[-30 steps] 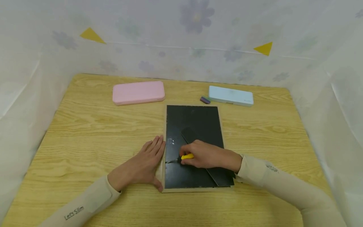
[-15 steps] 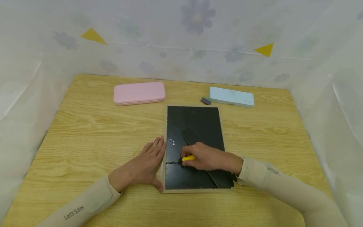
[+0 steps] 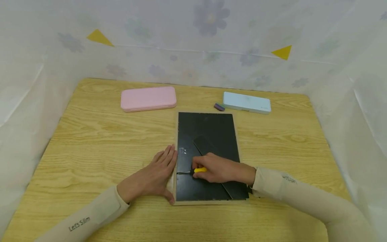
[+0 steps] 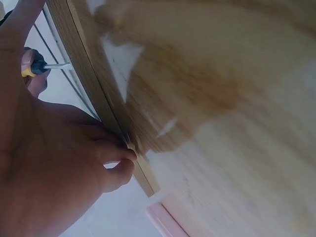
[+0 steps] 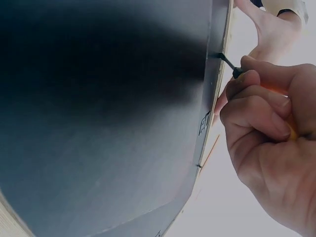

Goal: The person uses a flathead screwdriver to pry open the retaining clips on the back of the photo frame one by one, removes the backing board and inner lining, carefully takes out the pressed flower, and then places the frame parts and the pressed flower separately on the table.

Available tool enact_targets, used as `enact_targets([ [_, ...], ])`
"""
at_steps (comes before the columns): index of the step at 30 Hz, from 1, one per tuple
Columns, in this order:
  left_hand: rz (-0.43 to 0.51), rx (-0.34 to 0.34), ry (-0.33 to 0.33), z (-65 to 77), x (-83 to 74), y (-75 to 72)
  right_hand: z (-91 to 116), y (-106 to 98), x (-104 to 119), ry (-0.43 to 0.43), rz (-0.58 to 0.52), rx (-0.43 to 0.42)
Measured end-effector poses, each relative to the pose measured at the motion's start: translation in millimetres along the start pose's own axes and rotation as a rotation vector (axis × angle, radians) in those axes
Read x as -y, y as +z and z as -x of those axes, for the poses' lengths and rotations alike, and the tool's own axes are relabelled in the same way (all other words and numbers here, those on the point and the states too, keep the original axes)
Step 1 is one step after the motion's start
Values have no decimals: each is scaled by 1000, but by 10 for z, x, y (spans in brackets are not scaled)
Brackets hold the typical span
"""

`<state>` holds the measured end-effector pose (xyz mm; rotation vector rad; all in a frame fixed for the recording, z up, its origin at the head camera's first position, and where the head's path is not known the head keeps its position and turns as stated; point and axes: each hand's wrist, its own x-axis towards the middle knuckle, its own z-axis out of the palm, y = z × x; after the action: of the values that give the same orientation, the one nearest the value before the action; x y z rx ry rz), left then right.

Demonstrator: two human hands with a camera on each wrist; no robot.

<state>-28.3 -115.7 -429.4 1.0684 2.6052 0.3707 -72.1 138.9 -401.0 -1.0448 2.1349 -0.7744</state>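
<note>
Yellow-handled screwdriver point(image 3: 200, 170), tip at inner edge of pale frame point(image 3: 208, 124), flat, black back up

Left hand point(image 3: 155, 175) outstretched, right hand point(image 3: 216, 168) curled

A table point(image 3: 90, 134) with a yellowish wood-grain top and rounded far corners carries everything, its grain running mostly from side to side. Near its middle lies a picture frame point(image 3: 208, 127) with a pale wooden edge, flat, black back upward, its long sides running from near to far. Toward the table's far edge, left of the frame, a pink case point(image 3: 148, 98) lies flat and closed. Right of centre, a slimmer pale blue case point(image 3: 247, 102) lies closed, slightly slanted. A small purplish block point(image 3: 219, 107) sits at that case's left end, just beyond the frame.
</note>
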Motion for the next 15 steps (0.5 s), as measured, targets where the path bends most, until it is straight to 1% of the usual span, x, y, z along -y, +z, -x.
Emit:
enact_targets([
  [6, 11, 2, -2, 1, 4, 1, -30, -12, 22, 5, 13, 3],
  [15, 36, -7, 2, -5, -1, 9, -99, -55, 171, 71, 77, 28],
])
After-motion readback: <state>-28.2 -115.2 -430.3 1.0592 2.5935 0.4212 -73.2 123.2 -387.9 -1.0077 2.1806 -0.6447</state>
